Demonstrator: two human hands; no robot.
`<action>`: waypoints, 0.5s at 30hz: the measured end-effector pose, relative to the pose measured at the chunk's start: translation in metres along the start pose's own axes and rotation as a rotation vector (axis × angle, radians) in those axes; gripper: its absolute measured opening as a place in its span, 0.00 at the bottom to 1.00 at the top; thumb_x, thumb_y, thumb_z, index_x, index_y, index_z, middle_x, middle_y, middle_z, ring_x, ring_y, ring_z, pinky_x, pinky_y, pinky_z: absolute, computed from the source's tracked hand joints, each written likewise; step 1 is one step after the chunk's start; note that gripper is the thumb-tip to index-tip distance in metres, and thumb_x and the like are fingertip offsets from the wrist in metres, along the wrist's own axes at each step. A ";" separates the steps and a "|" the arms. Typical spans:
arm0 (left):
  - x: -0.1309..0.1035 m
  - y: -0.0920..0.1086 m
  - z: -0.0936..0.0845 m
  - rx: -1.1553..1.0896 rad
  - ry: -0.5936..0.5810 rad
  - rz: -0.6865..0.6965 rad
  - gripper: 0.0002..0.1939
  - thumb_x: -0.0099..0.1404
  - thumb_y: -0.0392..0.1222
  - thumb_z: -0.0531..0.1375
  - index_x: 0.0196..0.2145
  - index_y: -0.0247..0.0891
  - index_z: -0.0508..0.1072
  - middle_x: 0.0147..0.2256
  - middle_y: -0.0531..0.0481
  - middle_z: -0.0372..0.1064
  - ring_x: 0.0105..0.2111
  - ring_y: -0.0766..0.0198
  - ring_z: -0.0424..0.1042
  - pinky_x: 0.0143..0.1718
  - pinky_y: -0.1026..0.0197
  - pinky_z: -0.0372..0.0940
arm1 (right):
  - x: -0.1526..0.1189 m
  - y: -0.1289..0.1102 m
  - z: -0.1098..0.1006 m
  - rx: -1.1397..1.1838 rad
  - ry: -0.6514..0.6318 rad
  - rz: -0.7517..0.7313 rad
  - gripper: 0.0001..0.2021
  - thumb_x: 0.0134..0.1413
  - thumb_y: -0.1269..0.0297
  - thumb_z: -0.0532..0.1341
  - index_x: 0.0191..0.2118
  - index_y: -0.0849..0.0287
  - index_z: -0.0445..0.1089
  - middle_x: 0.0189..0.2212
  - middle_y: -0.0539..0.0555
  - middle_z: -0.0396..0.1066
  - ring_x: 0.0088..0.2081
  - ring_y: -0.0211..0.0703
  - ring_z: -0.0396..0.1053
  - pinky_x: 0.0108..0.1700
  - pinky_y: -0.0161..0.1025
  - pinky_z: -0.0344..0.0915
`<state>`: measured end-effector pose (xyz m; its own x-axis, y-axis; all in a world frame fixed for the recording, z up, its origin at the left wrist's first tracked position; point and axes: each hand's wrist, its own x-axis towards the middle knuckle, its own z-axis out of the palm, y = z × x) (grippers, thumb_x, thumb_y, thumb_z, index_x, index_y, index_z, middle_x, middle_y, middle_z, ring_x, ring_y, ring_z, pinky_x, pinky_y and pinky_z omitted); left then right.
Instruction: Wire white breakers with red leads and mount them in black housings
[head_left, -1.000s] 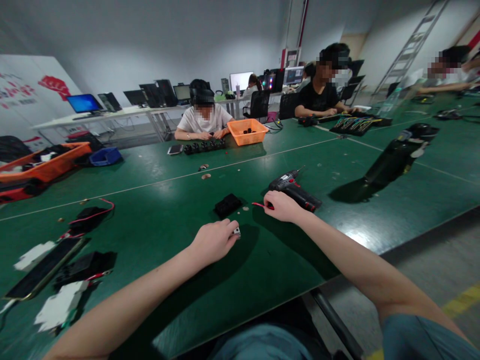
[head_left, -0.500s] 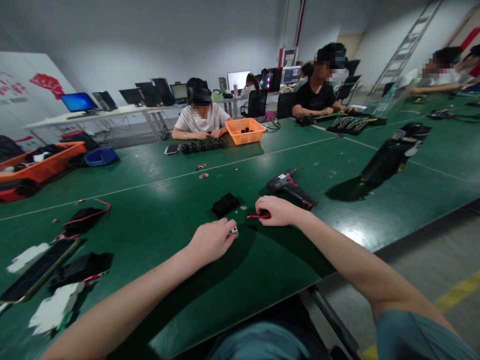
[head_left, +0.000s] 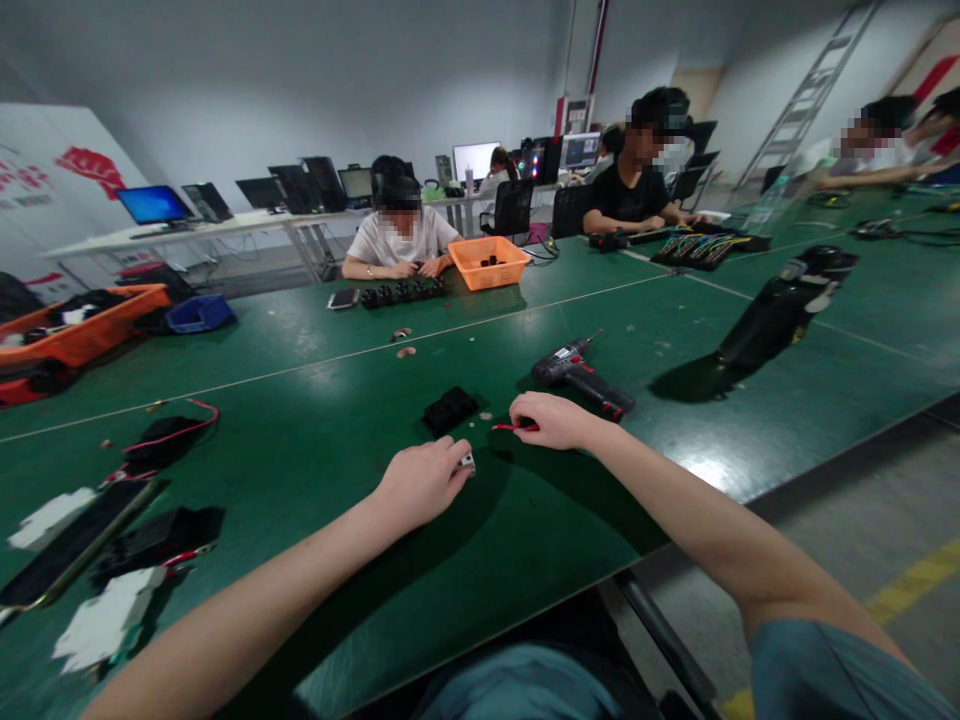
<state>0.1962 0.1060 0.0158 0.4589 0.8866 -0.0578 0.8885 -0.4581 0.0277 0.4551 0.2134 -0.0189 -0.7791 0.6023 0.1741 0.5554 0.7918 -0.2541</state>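
My left hand (head_left: 424, 480) is closed on a small white block (head_left: 467, 463), most of it covered by the fingers. To its right, my right hand (head_left: 551, 420) pinches a red wire (head_left: 506, 428), whose end points left toward the block without touching it. Something dark lies under the right fingers, too hidden to make out. A black box (head_left: 449, 410) rests on the green table (head_left: 360, 400) just beyond my left hand. Behind my right hand lies a cordless drill (head_left: 577, 375), its bit pointing away to the upper right.
At the left are a phone (head_left: 71, 545), white modules (head_left: 109, 620) and black parts with red wires. A dark cylindrical object (head_left: 780, 305) stands tilted at the right. Across the table, people sit near an orange basket (head_left: 491, 275) and a row of black parts (head_left: 403, 291).
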 end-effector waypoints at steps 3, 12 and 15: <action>0.002 -0.003 0.001 0.024 0.018 -0.032 0.12 0.73 0.47 0.50 0.47 0.42 0.67 0.40 0.48 0.71 0.34 0.60 0.73 0.27 0.63 0.62 | 0.000 -0.002 -0.001 -0.001 0.016 0.039 0.03 0.57 0.67 0.61 0.37 0.59 0.70 0.35 0.54 0.72 0.35 0.43 0.68 0.36 0.36 0.61; 0.005 -0.008 0.003 -0.009 0.021 -0.038 0.11 0.73 0.47 0.50 0.46 0.40 0.67 0.41 0.47 0.70 0.34 0.62 0.73 0.26 0.65 0.61 | -0.001 -0.019 -0.003 -0.035 -0.041 -0.015 0.03 0.53 0.66 0.63 0.34 0.57 0.69 0.26 0.50 0.70 0.28 0.40 0.64 0.30 0.35 0.51; 0.007 -0.008 0.004 -0.010 0.014 -0.028 0.11 0.73 0.46 0.51 0.46 0.40 0.67 0.41 0.47 0.70 0.35 0.62 0.73 0.27 0.65 0.61 | 0.001 -0.024 0.004 -0.012 -0.020 -0.112 0.01 0.55 0.67 0.62 0.34 0.57 0.70 0.29 0.51 0.71 0.31 0.40 0.67 0.33 0.35 0.55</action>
<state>0.1919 0.1152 0.0109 0.4342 0.8997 -0.0447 0.9007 -0.4328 0.0366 0.4396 0.1944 -0.0162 -0.8421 0.5077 0.1819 0.4675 0.8554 -0.2229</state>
